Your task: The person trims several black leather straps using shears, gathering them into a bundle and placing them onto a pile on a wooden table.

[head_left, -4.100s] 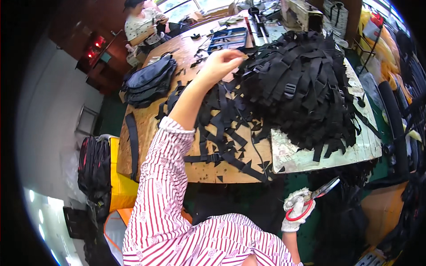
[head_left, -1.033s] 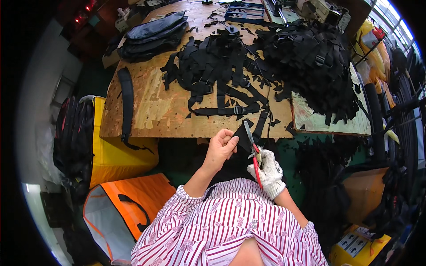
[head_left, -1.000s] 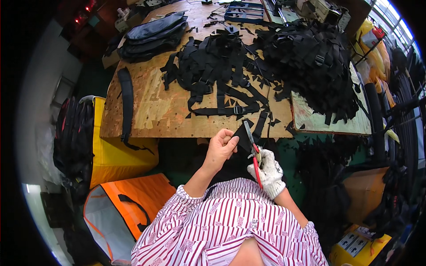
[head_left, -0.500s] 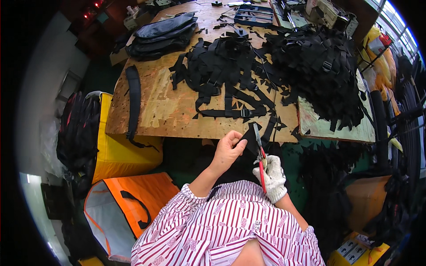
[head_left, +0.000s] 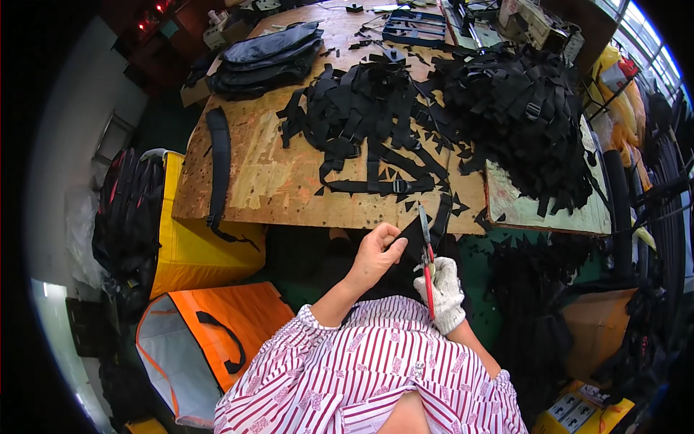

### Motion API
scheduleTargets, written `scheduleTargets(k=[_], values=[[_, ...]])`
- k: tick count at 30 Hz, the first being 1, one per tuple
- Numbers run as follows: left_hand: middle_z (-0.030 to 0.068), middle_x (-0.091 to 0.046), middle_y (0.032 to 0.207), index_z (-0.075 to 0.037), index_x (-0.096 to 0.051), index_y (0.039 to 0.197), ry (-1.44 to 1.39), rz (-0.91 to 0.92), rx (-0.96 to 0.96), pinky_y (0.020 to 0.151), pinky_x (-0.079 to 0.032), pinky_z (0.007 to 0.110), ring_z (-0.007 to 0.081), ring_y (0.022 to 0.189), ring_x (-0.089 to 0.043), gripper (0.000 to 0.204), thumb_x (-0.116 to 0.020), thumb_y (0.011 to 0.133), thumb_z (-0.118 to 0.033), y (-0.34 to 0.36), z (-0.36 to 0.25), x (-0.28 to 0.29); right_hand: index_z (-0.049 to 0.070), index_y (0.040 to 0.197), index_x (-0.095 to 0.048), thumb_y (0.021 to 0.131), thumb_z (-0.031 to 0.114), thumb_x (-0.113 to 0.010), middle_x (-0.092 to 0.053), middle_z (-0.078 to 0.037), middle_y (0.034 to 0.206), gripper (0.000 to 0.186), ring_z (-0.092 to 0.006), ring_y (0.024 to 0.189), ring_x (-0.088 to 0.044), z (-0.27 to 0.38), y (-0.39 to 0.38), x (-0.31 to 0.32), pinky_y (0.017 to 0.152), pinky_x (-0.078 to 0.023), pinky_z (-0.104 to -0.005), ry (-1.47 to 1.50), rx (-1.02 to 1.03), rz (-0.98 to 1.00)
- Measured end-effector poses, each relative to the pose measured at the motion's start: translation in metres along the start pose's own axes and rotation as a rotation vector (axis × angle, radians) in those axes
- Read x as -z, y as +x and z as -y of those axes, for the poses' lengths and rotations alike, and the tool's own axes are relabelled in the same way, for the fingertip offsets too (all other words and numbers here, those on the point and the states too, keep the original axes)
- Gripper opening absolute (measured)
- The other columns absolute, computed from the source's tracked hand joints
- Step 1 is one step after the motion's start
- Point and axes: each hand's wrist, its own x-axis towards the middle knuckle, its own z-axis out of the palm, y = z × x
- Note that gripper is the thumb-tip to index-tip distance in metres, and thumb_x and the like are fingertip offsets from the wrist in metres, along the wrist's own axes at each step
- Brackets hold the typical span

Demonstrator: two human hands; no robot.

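My bare left hand [head_left: 378,253] pinches a black strap piece [head_left: 411,239] between thumb and fingers, just off the table's front edge. Close to its right, my right hand [head_left: 444,291], in a pale knitted work glove, is wrapped round the red handles of a pair of scissors [head_left: 429,275]. Their blades point up and away, alongside the strap piece; whether they bite into it I cannot make out. Beyond the hands, black webbing straps with buckles [head_left: 369,108] lie heaped on the wooden table [head_left: 260,173], small black triangular offcuts scattered around them.
A larger heap of black strap pieces [head_left: 517,108] covers the right side. Padded black pieces [head_left: 267,58] are stacked far left, above a single shoulder strap [head_left: 219,159]. A blue tray [head_left: 413,27] sits at the back. Left of me stand yellow [head_left: 195,253] and orange bags [head_left: 238,318].
Both hands have shifted slightly toward me, with the strap piece and scissors lowered a little. The piece's upper tip no longer rises beside the blades as it did.
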Motion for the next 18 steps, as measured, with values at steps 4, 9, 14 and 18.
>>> scheduleTargets(k=[4, 9, 14, 18], values=[[-0.0033, -0.051, 0.067, -0.004, -0.049, 0.092, -0.040, 0.002, 0.021, 0.052, -0.035, 0.017, 0.0034, 0.057, -0.045, 0.011, -0.059, 0.089, -0.007, 0.002, -0.002, -0.001, 0.005, 0.102, -0.041, 0.076, 0.006, -0.062, -0.049, -0.004, 0.079, 0.034, -0.0089, 0.061, -0.046, 0.011, -0.003, 0.001, 0.055, -0.041, -0.0232, 0.035, -0.031, 0.002], [-0.0031, -0.052, 0.066, -0.003, -0.049, 0.088, 0.016, -0.018, -0.009, 0.052, -0.037, 0.018, 0.0028, 0.057, -0.046, 0.011, -0.059, 0.089, -0.008, 0.001, -0.003, 0.001, 0.004, 0.103, -0.043, 0.074, 0.013, -0.066, -0.055, -0.005, 0.084, 0.038, -0.0147, 0.072, -0.054, 0.005, 0.002, 0.004, 0.067, -0.046, -0.0286, -0.077, -0.022, 0.000], [-0.0037, -0.050, 0.066, -0.004, -0.049, 0.090, 0.169, 0.009, -0.006, 0.052, -0.036, 0.017, 0.0022, 0.057, -0.044, 0.011, -0.059, 0.088, -0.008, -0.005, 0.002, 0.004, 0.004, 0.105, -0.044, 0.072, 0.021, -0.071, -0.059, -0.007, 0.087, 0.046, -0.0187, 0.077, -0.059, -0.003, 0.007, 0.004, 0.073, -0.048, -0.0327, -0.049, -0.051, 0.010], [-0.0040, -0.049, 0.066, -0.003, -0.049, 0.091, 0.124, 0.016, -0.007, 0.051, -0.036, 0.018, 0.0025, 0.057, -0.044, 0.010, -0.058, 0.089, -0.007, -0.005, 0.002, 0.001, 0.004, 0.104, -0.043, 0.075, 0.013, -0.067, -0.056, -0.006, 0.085, 0.039, -0.0172, 0.074, -0.056, -0.004, 0.008, 0.004, 0.070, -0.047, -0.0301, 0.028, -0.146, -0.043]])
